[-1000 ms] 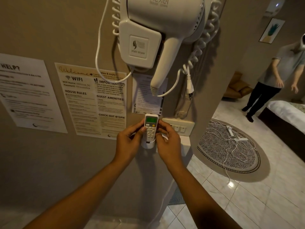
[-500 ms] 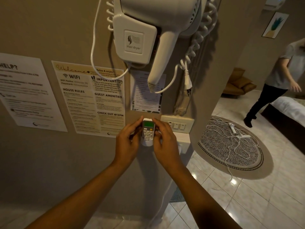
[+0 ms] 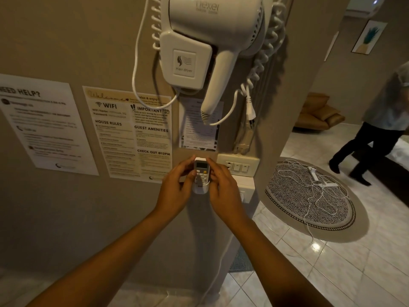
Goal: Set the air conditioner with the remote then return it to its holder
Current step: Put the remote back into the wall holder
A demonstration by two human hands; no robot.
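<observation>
Two printed notices hang on a beige wall, a "NEED HELP?" sheet (image 3: 42, 127) at far left and a "Welcome" house-rules sheet (image 3: 130, 134) beside it. Below the rules sheet's lower right corner, a person's left hand (image 3: 177, 191) reaches up to a small white remote (image 3: 201, 172), its fingers curled against the remote's left edge and the thumb lying across the lower left of the button face. The remote stands upright, display at top, with its lower end seated in a white wall holder (image 3: 200, 189). The right hand (image 3: 223, 191) mirrors the left: fingers bent around the remote's right edge, fingertips (image 3: 210, 161) touching near the display. Both hands are partly closed, pinching the remote between them; how firmly cannot be told. Above hangs a white wall-mounted hair dryer (image 3: 210, 41) with a coiled cord (image 3: 263, 63), its plug dangling. Just right of the remote sits a switch plate (image 3: 239, 166). Further right, on the tiled floor, a round patterned rug (image 3: 309, 196) carries a tangle of white cable (image 3: 318, 185). A second person (image 3: 376, 134) stands at far right.
</observation>
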